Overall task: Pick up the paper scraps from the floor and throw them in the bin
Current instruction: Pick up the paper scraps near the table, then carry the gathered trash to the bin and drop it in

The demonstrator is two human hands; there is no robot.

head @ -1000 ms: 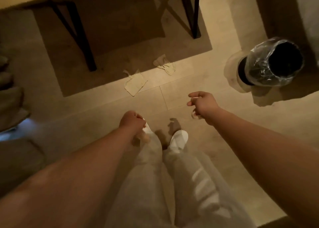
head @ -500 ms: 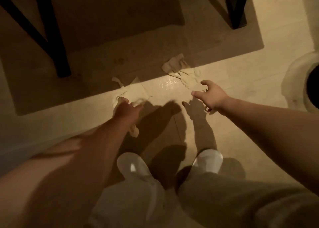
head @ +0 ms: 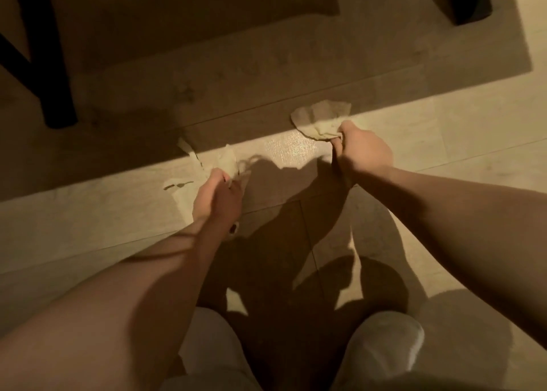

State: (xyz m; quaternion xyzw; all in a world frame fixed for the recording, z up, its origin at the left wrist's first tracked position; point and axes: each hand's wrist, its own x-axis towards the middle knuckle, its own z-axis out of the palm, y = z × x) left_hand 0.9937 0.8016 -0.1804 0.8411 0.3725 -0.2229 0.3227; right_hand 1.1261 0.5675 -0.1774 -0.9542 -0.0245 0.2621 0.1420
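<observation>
Two pale paper scraps lie on the light wood floor at the edge of a table's shadow. My left hand (head: pixel 217 198) is down on the left scrap (head: pixel 226 161), its fingers closed around the crumpled paper; a torn strip (head: pixel 174 183) of it trails left on the floor. My right hand (head: pixel 362 151) pinches the right scrap (head: pixel 316 120), whose far part still rests on the floor. The bin is out of view.
Black table legs stand at the far left (head: pixel 56 74) and far right (head: pixel 466 0), with the table's dark shadow between them. My two white shoes (head: pixel 384 346) are at the bottom, either side of my own shadow.
I have bent lower, so the floor looks closer and the bin has left the view. Both hands reached forward and closed on the scraps: left on the left one, right on the right one.
</observation>
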